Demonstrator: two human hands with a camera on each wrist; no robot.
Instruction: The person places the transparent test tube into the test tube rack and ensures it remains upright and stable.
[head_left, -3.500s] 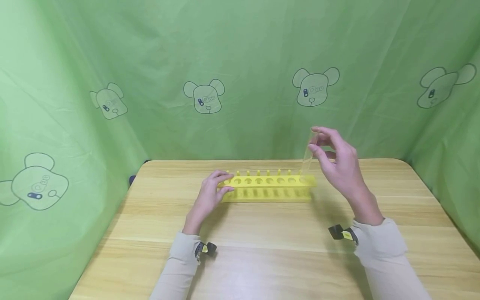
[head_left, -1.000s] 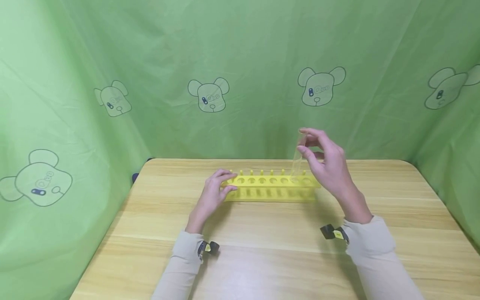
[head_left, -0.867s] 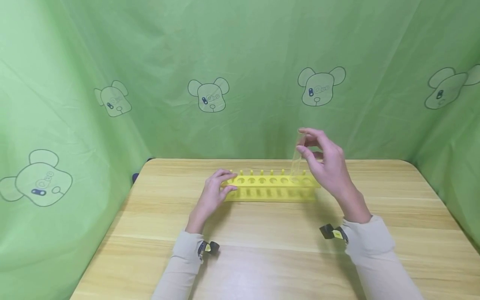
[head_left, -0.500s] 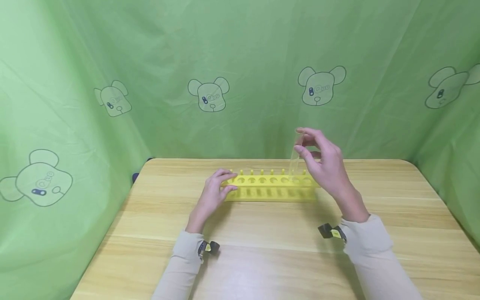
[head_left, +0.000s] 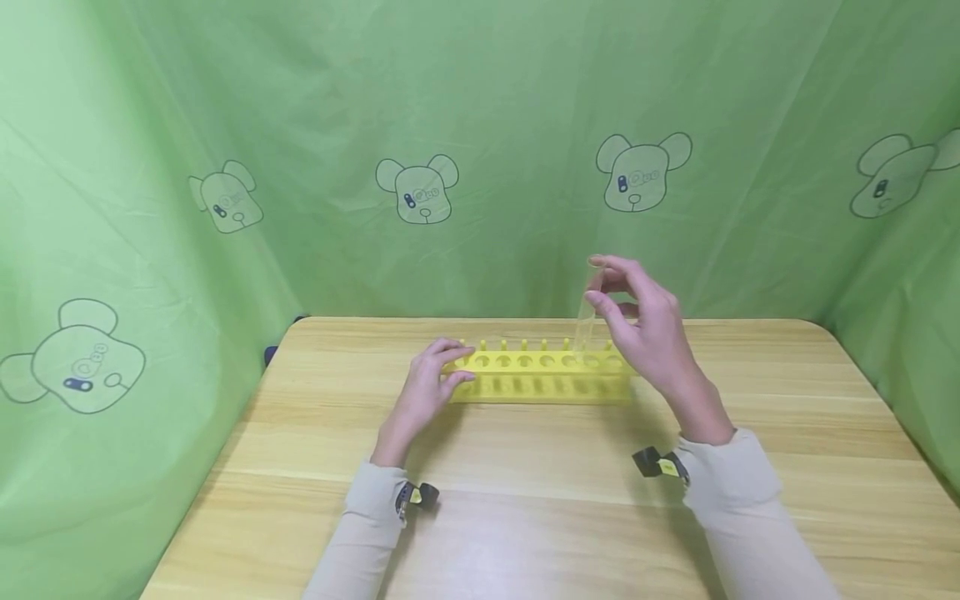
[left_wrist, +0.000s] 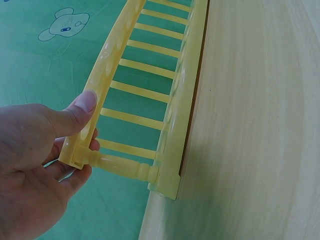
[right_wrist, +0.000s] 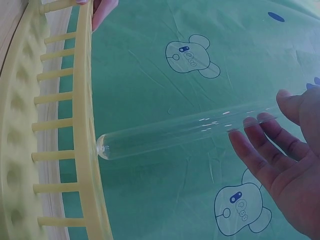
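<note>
A yellow test tube rack (head_left: 525,367) with a row of round holes and upright pegs stands on the table. My left hand (head_left: 427,383) grips its left end; in the left wrist view the thumb (left_wrist: 86,102) lies on the top bar with fingers beneath. My right hand (head_left: 652,325) pinches a clear glass test tube (head_left: 587,312) near its open top, over the right part of the rack. The tube leans slightly, mouth up. In the right wrist view the tube's rounded bottom (right_wrist: 104,147) is right at the rack's top bar (right_wrist: 87,125), outside the holes.
The wooden table (head_left: 510,500) extends in front of the rack and to both sides. A green curtain (head_left: 517,233) with printed bear heads hangs behind the table and at its sides. Small black cameras sit on both wrists.
My right hand has carried the test tube leftward along the rack, from its right end to a hole further left. The left hand keeps its hold on the rack.
</note>
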